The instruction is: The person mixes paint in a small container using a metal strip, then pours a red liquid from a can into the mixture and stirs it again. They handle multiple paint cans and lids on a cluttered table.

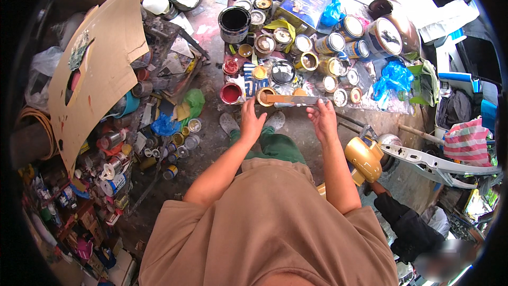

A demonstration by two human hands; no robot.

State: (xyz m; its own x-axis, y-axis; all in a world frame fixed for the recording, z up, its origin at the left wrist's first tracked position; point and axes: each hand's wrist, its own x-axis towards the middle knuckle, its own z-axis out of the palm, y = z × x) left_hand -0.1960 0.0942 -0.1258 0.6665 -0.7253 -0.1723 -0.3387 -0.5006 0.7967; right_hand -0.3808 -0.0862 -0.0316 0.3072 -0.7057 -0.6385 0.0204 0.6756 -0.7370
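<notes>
My right hand [322, 119] grips one end of a long flat stirring stick [296, 99], brown-stained at the left and greyish toward my fingers. The stick lies level, and its left end reaches over a small open can of brownish paint [264, 96]. My left hand [252, 119] is at the near left side of that can, fingers curved round its side and thumb apart from them. A can of dark red paint [231, 93] stands left of it. Behind are a yellow-topped container [259, 72] and a round black lid or can [282, 72].
Many paint cans crowd the low table, with a black bucket-like can [234, 24], a blue box [308, 2] and a blue plastic bag [392, 80]. Cardboard [100, 69] and clutter fill the left. A gold-painted part [364, 160] and another person's dark sleeve [407, 222] are at right.
</notes>
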